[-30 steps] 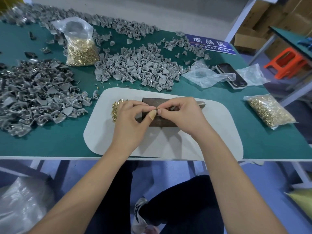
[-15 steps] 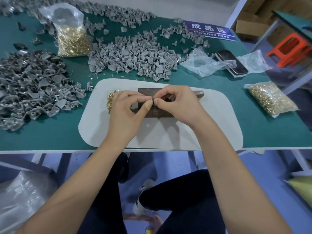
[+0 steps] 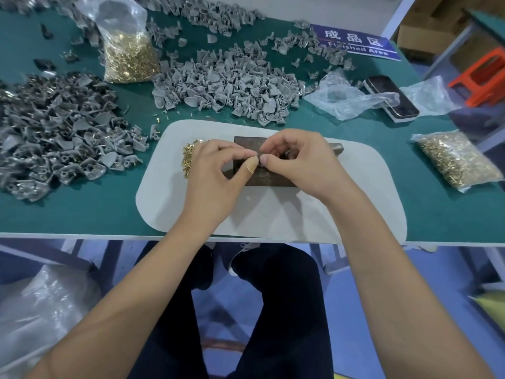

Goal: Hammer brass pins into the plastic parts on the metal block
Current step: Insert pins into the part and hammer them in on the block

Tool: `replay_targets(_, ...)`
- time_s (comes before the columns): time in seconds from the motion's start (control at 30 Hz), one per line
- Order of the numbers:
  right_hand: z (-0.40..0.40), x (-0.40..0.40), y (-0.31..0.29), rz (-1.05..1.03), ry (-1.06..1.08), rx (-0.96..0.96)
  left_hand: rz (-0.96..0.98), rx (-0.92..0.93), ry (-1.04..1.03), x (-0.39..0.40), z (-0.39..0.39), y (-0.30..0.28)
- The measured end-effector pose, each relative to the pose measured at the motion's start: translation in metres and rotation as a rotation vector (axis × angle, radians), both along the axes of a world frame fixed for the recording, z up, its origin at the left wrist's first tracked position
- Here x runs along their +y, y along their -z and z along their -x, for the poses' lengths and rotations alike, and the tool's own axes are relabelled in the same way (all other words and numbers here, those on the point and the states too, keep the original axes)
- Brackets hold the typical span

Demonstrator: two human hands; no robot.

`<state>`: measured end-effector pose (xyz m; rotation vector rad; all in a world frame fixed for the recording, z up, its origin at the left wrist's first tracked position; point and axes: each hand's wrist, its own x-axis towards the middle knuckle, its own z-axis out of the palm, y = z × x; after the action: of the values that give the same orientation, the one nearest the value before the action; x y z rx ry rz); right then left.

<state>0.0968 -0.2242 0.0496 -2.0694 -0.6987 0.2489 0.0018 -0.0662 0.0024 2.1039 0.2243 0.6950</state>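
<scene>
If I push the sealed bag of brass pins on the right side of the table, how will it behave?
The bag of brass pins lies flat and packed full, so it is probably heavy for its size and should drag rather than roll. Its thin clear film looks floppy, so lifted by one corner it would likely sag, the pins shifting inside.

The green table (image 3: 82, 214) holds a white mat (image 3: 273, 214). Behind the mat lie grey parts (image 3: 224, 80), pin bags (image 3: 128, 50) and a phone (image 3: 390, 97).
</scene>
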Motion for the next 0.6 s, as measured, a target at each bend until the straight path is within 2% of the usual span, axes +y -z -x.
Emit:
replay_targets(0.1, 0.001, -0.001, 0.002, 0.065, 0.019, -0.041, -0.006, 0.009, 0.001, -0.001, 0.001, 0.0)
replay_targets(0.3, 0.011, 0.004, 0.003, 0.022, 0.096, -0.155, -0.003, -0.002, -0.003, 0.0, 0.0, -0.001)
replay_targets(0.6, 0.005, 0.003, 0.001, 0.058, 0.107, -0.015, 0.017, -0.007, -0.004, 0.001, 0.0, 0.001)
